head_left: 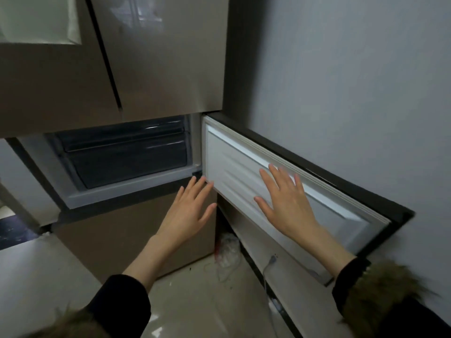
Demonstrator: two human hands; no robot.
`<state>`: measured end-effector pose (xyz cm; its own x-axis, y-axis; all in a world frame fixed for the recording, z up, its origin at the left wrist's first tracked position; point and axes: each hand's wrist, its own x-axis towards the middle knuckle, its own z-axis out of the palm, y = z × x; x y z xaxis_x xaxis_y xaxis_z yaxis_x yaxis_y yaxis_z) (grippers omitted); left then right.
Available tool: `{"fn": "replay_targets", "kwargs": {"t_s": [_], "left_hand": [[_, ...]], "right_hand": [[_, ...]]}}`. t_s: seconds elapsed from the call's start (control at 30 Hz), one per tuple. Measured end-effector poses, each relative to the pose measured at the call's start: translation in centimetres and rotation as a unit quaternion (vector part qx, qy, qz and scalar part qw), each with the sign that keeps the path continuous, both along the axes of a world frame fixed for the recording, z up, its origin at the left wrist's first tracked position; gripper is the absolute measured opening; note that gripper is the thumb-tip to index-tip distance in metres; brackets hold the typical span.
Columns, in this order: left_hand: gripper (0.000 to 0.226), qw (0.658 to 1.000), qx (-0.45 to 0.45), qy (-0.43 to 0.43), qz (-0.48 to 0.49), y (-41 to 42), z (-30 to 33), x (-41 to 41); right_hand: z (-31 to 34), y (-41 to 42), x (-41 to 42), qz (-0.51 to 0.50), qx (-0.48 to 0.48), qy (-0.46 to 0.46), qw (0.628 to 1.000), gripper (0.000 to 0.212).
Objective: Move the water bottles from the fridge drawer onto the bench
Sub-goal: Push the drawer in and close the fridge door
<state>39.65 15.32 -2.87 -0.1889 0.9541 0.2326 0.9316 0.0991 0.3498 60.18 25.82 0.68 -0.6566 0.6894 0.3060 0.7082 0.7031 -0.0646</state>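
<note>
The fridge's small middle door [244, 167] stands swung open to the right, its white inner panel facing me. My right hand [284, 203] lies flat on that panel with fingers spread. My left hand [191, 208] hovers open just left of the door's lower corner, fingertips near the compartment's sill. Inside the open compartment sit dark translucent drawers [127, 157], pushed in. No water bottles can be seen; the drawers' contents are hidden.
Beige upper fridge doors [156, 57] hang closed above, and a closed lower door [136, 232] sits below. A grey wall [353, 81] runs along the right. A white plastic bag [228, 252] and cables lie on the pale floor [195, 301] beside the fridge.
</note>
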Motion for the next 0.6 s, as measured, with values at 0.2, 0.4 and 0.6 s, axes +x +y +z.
{"fn": "replay_targets", "kwargs": {"t_s": [0.2,0.4,0.6], "left_hand": [[0.061,0.996,-0.008,0.026,-0.083,0.2,1.4,6.1],[0.058,0.993,-0.011,0.037,-0.115,0.4,2.8,9.4],[0.057,0.989,-0.022,0.037,-0.140,0.0,2.9,12.0]], "right_hand": [[1.4,-0.9,7.6,-0.145,0.004,-0.033,0.989,0.067],[0.9,-0.6,12.0,-0.233,-0.046,-0.098,0.966,0.073],[2.1,-0.9,13.3,-0.176,-0.031,-0.100,0.979,0.061]]}}
